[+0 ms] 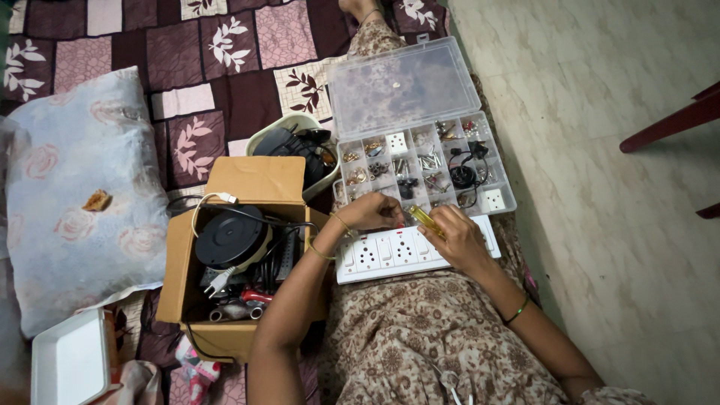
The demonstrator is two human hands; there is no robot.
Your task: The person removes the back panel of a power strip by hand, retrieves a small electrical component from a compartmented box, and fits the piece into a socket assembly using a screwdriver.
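The right hand [459, 238] pinches a yellow screwdriver [424, 219] over the white switchboard [390, 253]; the left hand [373, 212] fingers press together at its edge. The board seems not yet opened; the parts box [420, 161] stands open.

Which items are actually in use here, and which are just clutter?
In use:
left hand
right hand
yellow-handled screwdriver
white plastic switchboard
clear compartmented parts box

Lying about:
brown cardboard box of cables
floral pillow
white tray
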